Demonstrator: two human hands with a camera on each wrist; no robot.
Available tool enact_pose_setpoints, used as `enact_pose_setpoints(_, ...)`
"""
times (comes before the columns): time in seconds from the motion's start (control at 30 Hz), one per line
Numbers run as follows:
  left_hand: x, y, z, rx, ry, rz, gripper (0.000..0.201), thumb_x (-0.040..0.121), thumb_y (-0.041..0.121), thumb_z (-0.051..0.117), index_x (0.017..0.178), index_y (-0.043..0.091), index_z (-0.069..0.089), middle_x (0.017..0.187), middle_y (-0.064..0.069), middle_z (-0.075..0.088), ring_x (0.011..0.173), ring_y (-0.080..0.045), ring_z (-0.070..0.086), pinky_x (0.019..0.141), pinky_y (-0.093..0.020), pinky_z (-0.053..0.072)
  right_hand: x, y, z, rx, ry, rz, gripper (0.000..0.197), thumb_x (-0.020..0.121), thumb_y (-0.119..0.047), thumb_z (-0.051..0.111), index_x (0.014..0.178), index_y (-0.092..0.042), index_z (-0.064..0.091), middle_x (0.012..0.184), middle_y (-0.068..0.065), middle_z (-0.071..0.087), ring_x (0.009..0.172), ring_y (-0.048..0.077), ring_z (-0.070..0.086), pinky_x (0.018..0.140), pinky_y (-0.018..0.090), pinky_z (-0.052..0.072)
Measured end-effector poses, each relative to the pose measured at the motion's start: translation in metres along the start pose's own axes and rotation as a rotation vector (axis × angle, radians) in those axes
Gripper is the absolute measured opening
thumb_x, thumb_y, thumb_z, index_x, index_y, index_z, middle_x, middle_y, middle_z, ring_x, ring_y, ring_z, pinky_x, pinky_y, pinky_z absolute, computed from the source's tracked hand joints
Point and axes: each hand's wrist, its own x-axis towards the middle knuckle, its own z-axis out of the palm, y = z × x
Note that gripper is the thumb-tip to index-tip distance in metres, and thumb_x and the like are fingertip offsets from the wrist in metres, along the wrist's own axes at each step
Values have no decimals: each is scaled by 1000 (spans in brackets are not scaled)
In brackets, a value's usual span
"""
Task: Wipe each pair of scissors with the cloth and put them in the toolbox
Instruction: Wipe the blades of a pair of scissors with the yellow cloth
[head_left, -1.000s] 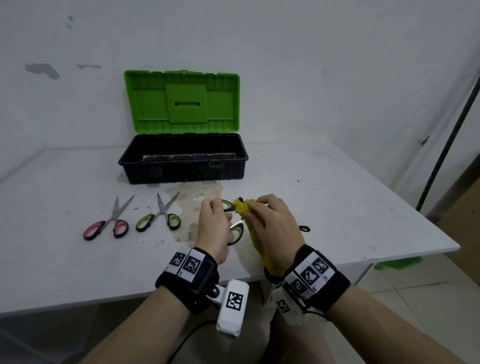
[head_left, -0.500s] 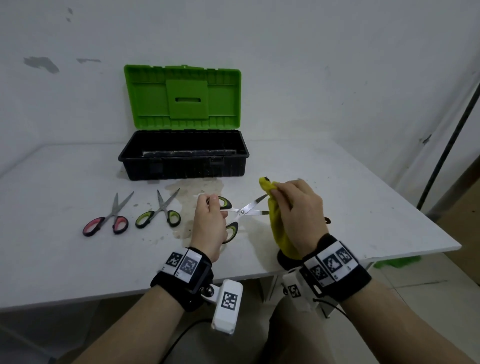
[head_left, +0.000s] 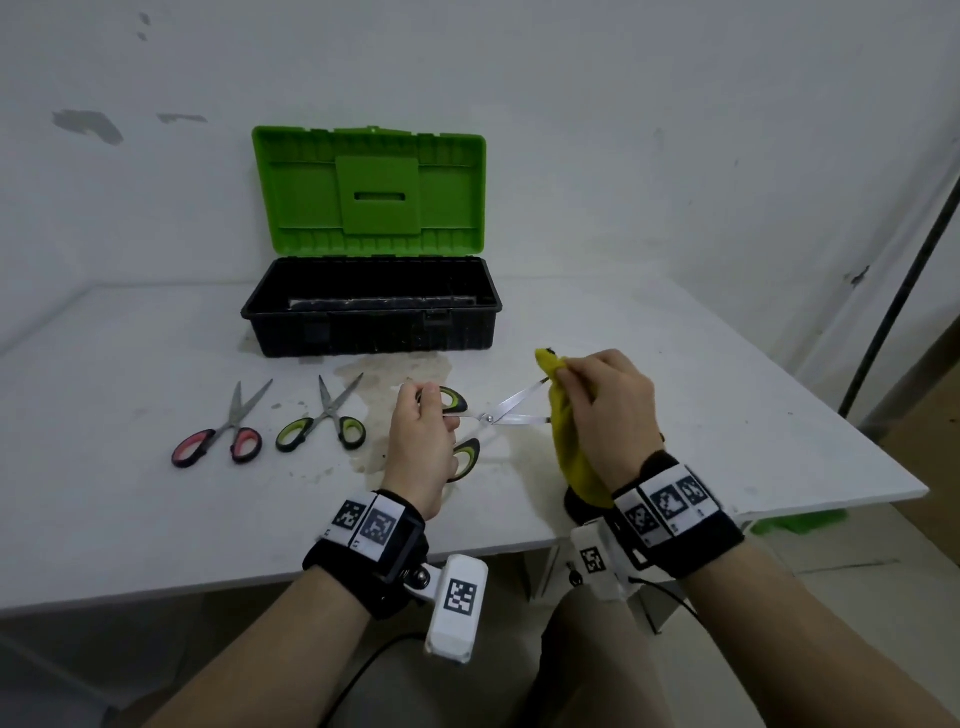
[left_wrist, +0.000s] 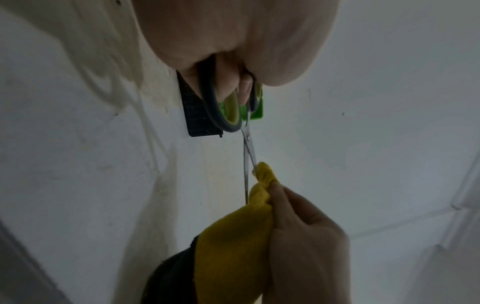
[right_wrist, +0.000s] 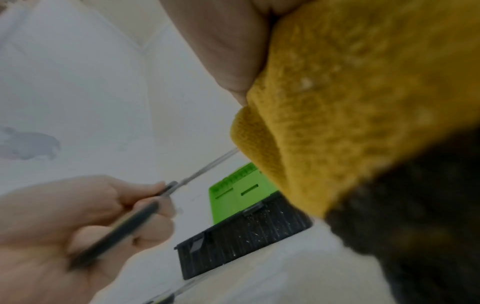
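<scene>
My left hand (head_left: 423, 441) grips the green-and-black handles of a pair of scissors (head_left: 485, 418), blades spread apart and pointing right. My right hand (head_left: 605, 410) holds a yellow cloth (head_left: 569, 441) bunched around the tip of the far blade; the near blade's tip meets the cloth's left edge. In the left wrist view the scissors (left_wrist: 248, 142) run down into the cloth (left_wrist: 233, 236). The right wrist view shows the cloth (right_wrist: 350, 113) close up. The toolbox (head_left: 371, 312), black with a green lid raised, stands behind. Two more pairs lie at left: red-handled scissors (head_left: 223, 431) and green-handled scissors (head_left: 324, 421).
A brownish stain (head_left: 400, 374) marks the white table (head_left: 130, 509) in front of the toolbox. The table's right corner (head_left: 919, 488) lies close to my right wrist. A dark pole (head_left: 904, 291) leans against the wall at right.
My right hand slid the cloth rightward along the blades, from the pivot a second ago out to the tips. The blades now show bare and spread. The left hand kept its grip on the handles.
</scene>
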Motion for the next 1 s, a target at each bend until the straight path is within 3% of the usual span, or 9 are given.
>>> enact_pose_setpoints(0.07, 2, 1, 2, 12, 9, -1, 25, 107, 37, 34, 91, 26, 49, 78, -2, 49, 62, -12, 42, 38, -18, 30, -8, -19, -6, -50, -35, -92, 15, 93, -22, 62, 91, -13, 74, 87, -5, 57, 70, 8, 57, 70, 14, 46)
enact_pose_setpoints(0.23, 4, 3, 8, 7, -17, -6, 27, 108, 38, 33, 88, 27, 47, 81, -4, 51, 63, -13, 43, 39, -21, 30, -34, -44, 10, -88, -210, -226, 16, 92, -18, 63, 94, -6, 73, 89, 7, 60, 78, 22, 58, 69, 36, 51)
enact_pose_setpoints(0.33, 2, 1, 5, 1, -23, 14, 28, 108, 37, 33, 86, 27, 47, 78, -3, 49, 62, -12, 43, 38, -19, 30, -29, -33, 13, -90, -211, -200, 18, 93, -20, 61, 94, -6, 73, 90, 6, 60, 78, 23, 58, 71, 37, 50)
enact_pose_setpoints(0.5, 1, 0, -3, 19, -15, 31, 27, 108, 36, 34, 87, 25, 48, 77, 0, 48, 62, -10, 41, 39, -17, 29, 0, -4, 4, -117, -119, 16, 19, 93, -24, 60, 90, -12, 74, 90, 1, 60, 79, 16, 57, 75, 29, 48)
enact_pose_setpoints(0.6, 3, 2, -2, 20, 1, 23, 27, 108, 35, 34, 88, 25, 48, 78, -1, 49, 62, -11, 41, 38, -18, 30, 0, -8, -2, -28, -24, -18, 15, 92, -22, 62, 88, -14, 74, 87, -3, 58, 73, 13, 58, 70, 24, 48)
enact_pose_setpoints(0.7, 4, 4, 4, 21, 8, 15, 27, 108, 35, 32, 87, 26, 46, 78, -2, 49, 62, -13, 42, 38, -18, 30, -19, -32, 1, -68, -97, -146, 14, 92, -19, 63, 92, -11, 74, 88, 1, 58, 73, 14, 55, 69, 22, 45)
enact_pose_setpoints(0.83, 3, 2, 8, 11, -18, 0, 27, 108, 35, 32, 88, 25, 47, 79, -5, 50, 59, -13, 39, 37, -20, 29, -35, -38, 12, -107, -218, -221, 16, 92, -19, 63, 96, -7, 73, 91, 5, 60, 79, 20, 57, 71, 33, 51)
enact_pose_setpoints(1.0, 2, 0, 0, 19, -6, 5, 26, 108, 35, 34, 90, 24, 49, 82, -5, 50, 63, -13, 42, 38, -19, 29, -10, -14, 9, -138, -190, -38, 20, 94, -23, 59, 96, -11, 74, 93, 0, 58, 79, 14, 55, 78, 32, 49)
